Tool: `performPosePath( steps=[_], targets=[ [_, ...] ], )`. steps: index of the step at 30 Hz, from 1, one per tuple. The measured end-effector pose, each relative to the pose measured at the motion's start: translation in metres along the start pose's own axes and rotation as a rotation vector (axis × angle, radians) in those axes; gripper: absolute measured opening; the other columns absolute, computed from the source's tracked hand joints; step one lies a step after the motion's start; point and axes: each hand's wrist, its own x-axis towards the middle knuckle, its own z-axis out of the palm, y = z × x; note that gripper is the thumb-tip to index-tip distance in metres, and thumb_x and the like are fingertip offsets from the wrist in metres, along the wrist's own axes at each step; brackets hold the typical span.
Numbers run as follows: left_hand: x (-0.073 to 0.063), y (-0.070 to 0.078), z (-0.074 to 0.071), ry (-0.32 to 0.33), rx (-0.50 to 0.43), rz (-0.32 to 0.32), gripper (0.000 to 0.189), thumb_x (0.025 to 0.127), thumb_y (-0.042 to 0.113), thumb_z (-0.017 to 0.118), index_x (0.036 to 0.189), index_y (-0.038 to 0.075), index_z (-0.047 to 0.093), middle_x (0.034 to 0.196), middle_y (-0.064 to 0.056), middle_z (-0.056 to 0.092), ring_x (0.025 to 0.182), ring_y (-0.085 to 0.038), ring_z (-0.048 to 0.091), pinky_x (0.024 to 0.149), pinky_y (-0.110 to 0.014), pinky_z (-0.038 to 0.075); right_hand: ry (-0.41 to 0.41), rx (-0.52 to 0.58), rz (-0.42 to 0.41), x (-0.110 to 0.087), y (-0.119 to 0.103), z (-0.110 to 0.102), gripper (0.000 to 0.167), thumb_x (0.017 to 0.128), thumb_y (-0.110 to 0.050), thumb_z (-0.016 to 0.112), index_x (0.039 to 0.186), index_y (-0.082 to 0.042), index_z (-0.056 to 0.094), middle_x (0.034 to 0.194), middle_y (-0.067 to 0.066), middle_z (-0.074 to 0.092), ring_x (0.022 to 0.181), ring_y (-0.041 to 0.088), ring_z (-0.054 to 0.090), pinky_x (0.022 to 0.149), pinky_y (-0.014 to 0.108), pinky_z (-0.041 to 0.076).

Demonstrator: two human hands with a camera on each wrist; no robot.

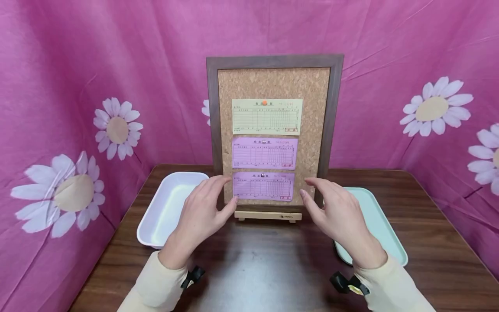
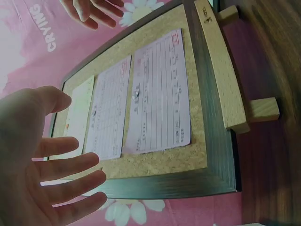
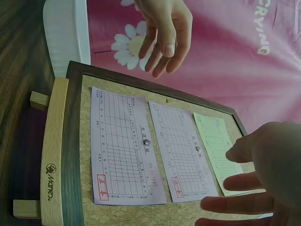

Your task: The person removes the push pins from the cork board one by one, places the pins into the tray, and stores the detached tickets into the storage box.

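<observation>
In the head view, a yellow-green receipt (image 1: pixel 266 118), a middle purple receipt (image 1: pixel 253 155) and a lower purple receipt (image 1: pixel 253 188) sit one below another on a framed cork board (image 1: pixel 273 82), its wooden easel ledge (image 1: pixel 265 216) low over the table (image 1: pixel 253 268). All three are up — an orange pushpin (image 1: pixel 264 102) tops the first. My left hand (image 1: pixel 202 208) and right hand (image 1: pixel 339 212) flank the lowest slip, near a white tray (image 1: pixel 157 212) and a mint-green tray (image 1: pixel 378 225).

From my left wrist, my left fingers (image 2: pixel 70 165) are spread loosely beside the receipts and grip nothing.

From my right wrist, my right fingers (image 3: pixel 240 203) are likewise parted, holding nothing; a silver pin (image 3: pixel 146 142) fixes the lower purple slip, another the middle one. I judge the pinning of these three complete — whether any adjusting remains, I cannot tell.
</observation>
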Motion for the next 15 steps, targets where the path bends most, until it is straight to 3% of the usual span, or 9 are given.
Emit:
performPosePath(
  steps=[8, 15],
  targets=[
    [0.004, -0.01, 0.002, 0.043, -0.022, 0.004, 0.04, 0.093, 0.025, 0.08, 0.125, 0.003, 0.072, 0.123, -0.012, 0.076, 0.11, -0.032, 0.072, 0.092, -0.05, 0.061, 0.055, 0.055, -0.054, 0.011, 0.002, 0.001, 0.031, 0.096, -0.014, 0.078, 0.125, -0.005, 0.075, 0.106, 0.014, 0.078, 0.093, 0.032, 0.074, 0.071, 0.052, 0.057],
    [0.012, -0.015, -0.001, 0.079, -0.083, 0.009, 0.04, 0.094, 0.025, 0.078, 0.126, 0.002, 0.072, 0.128, -0.014, 0.074, 0.119, -0.034, 0.07, 0.101, -0.053, 0.058, 0.054, 0.064, -0.102, 0.019, 0.004, 0.002, 0.032, 0.094, -0.012, 0.079, 0.124, -0.004, 0.075, 0.109, 0.015, 0.079, 0.099, 0.032, 0.074, 0.079, 0.053, 0.059]
  ],
)
